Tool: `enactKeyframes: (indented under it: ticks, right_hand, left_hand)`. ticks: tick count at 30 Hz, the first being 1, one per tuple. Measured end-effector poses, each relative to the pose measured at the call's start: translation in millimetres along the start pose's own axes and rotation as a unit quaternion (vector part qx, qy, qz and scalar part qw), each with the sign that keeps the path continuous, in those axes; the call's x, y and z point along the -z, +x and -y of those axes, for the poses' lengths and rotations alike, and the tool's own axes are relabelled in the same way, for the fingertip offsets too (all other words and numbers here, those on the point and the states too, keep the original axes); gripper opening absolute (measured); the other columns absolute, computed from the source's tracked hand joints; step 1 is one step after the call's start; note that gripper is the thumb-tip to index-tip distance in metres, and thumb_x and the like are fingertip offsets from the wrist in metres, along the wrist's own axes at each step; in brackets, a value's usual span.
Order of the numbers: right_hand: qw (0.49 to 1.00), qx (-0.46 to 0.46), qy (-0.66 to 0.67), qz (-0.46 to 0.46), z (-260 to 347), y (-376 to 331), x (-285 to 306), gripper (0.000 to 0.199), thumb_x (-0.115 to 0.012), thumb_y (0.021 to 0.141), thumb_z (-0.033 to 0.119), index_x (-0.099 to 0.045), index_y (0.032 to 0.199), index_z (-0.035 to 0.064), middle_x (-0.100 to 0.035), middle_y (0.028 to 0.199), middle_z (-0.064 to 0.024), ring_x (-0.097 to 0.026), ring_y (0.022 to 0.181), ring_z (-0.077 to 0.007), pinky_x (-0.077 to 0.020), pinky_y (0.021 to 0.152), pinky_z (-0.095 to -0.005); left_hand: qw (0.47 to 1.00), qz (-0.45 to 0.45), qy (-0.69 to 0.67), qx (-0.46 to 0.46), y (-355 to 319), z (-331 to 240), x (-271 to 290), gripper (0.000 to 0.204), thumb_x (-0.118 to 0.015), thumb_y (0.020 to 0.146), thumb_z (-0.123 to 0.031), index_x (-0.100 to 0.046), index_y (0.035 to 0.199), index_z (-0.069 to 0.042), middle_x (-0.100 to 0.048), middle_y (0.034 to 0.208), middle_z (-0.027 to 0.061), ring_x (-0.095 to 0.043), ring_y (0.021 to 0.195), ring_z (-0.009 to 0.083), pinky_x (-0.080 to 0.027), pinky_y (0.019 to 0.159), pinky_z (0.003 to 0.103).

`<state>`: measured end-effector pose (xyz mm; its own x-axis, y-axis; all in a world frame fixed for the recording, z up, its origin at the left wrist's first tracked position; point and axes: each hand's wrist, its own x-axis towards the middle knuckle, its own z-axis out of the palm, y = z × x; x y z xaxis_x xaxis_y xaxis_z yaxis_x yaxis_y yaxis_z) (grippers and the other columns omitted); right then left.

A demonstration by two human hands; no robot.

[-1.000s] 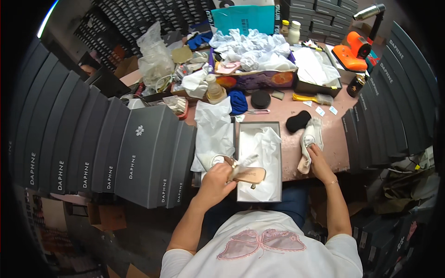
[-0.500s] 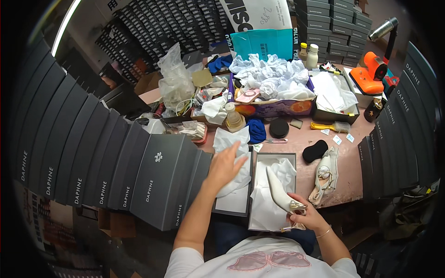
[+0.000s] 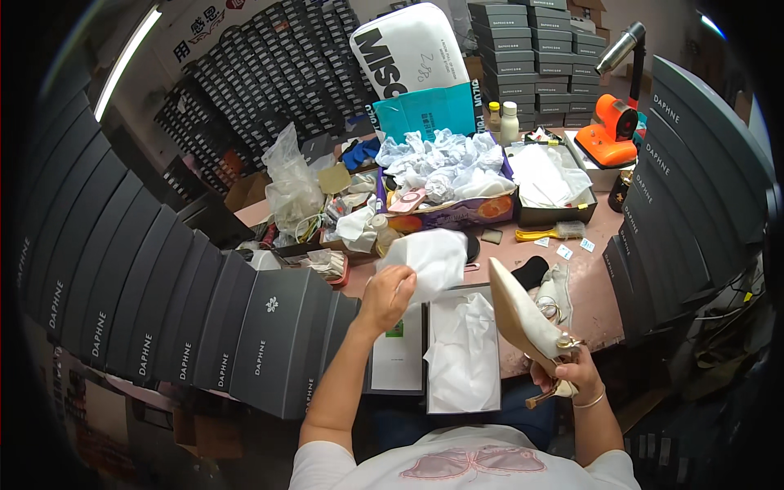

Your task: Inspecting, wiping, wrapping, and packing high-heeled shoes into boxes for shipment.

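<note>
A person's left hand (image 3: 390, 296) pinches a crumpled sheet of white tissue paper (image 3: 430, 257), lifted above the pink bench (image 3: 590, 282). The right hand (image 3: 563, 374) is closed around the heel end of a cream pointed high-heeled shoe (image 3: 523, 317), its toe tilted up and away from the body. Between the two hands lies an open grey shoebox (image 3: 463, 347) lined with white paper, its lid (image 3: 398, 351) flat just below the left hand. Stacked dark grey boxes (image 3: 163, 327) with pale lettering curve away left of the left hand; more rise beyond the right hand. Farther out sit a teal bag (image 3: 429, 112), a purple carton of crumpled tissue (image 3: 445, 167) and an orange machine (image 3: 608, 131).
</note>
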<state>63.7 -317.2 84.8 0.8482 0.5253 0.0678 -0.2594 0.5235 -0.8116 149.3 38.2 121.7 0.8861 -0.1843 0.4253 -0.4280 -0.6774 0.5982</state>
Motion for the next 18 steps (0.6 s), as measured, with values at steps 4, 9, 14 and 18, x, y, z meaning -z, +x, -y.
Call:
enactKeyframes:
  ticks: [4,9,14,18]
  right_hand:
    - [0.986,-0.127,-0.060,0.086,-0.9,11.3,-33.8,0.062,-0.068,0.078,0.003,-0.045,0.135,-0.0035,-0.063,0.086,-0.0076,-0.060,0.070,-0.0104,-0.0501,0.058,-0.0219]
    - [0.926,-0.187,-0.262,0.198,-22.1,19.2,-69.8,0.058,-0.066,0.078,0.005,-0.048,0.132,-0.0030,-0.060,0.111,-0.0104,-0.059,0.089,-0.0144,-0.0499,0.078,-0.0261]
    - [0.881,-0.078,-0.344,0.316,-23.6,28.4,-80.9,0.060,-0.068,0.075,0.009,-0.049,0.131,-0.0036,-0.056,0.127,-0.0169,-0.057,0.112,-0.0234,-0.0457,0.095,-0.0314]
    - [0.905,-0.123,-0.307,0.268,-14.6,24.3,-75.0,0.058,-0.068,0.077,0.006,-0.049,0.131,-0.0032,-0.057,0.125,-0.0142,-0.056,0.107,-0.0185,-0.0455,0.092,-0.0294]
  left_hand:
    - [0.979,-0.128,-0.067,0.142,-67.2,1.9,-22.3,0.038,-0.061,0.091,-0.036,-0.063,0.096,0.001,-0.065,0.090,0.0153,-0.061,0.086,0.0284,-0.047,0.077,0.036]
    - [0.932,-0.220,-0.212,0.193,-129.1,2.5,-50.5,0.030,-0.069,0.082,-0.005,-0.060,0.110,0.001,-0.061,0.104,0.0061,-0.058,0.089,0.0116,-0.047,0.076,0.026]
    - [0.940,-0.240,-0.153,0.189,-148.5,9.8,-22.0,0.029,-0.051,0.077,0.005,-0.062,0.104,0.002,-0.061,0.095,0.0026,-0.053,0.079,0.0086,-0.042,0.069,0.022]
    - [0.915,-0.224,-0.266,0.207,-160.6,25.1,0.6,0.020,-0.057,0.081,-0.002,-0.063,0.100,0.002,-0.060,0.089,0.0002,-0.045,0.070,0.0045,-0.038,0.063,0.020]
